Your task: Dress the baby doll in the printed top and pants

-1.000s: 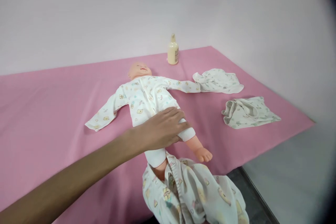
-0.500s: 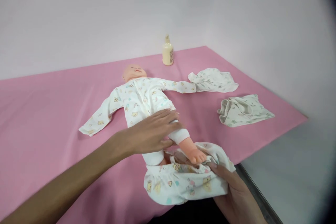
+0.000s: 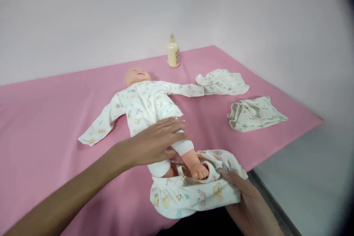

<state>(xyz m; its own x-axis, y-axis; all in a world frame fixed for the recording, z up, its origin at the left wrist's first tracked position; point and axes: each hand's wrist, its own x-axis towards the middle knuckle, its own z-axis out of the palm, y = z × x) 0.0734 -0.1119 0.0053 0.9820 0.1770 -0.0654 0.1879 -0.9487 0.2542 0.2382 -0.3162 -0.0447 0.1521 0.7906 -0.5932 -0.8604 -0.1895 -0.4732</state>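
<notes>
A baby doll (image 3: 149,105) lies on its back in a white, bear-printed long-sleeved top, its head away from me. My left hand (image 3: 159,138) holds the doll's leg (image 3: 182,143) above the white cuff, fingers over the top and thumb on the near side. Matching printed baby trousers (image 3: 193,199) are bunched around the feet. My right hand (image 3: 246,195) grips their right side, thumb on the upper fabric and fingers underneath. One bare foot (image 3: 199,170) points into an opening in the cloth; the other foot is hidden inside the trousers.
A pink cloth (image 3: 41,118) covers the table. At the back stands a cream pump bottle (image 3: 173,54). To the right lie a crumpled printed white garment (image 3: 224,83) and a folded green-printed garment (image 3: 257,114). The table's right edge runs beside my right hand.
The doll's leg, with my left hand on it, has shifted slightly left and toward me. The foot is now lower, at the trouser opening. My right hand keeps its grip on the trousers.
</notes>
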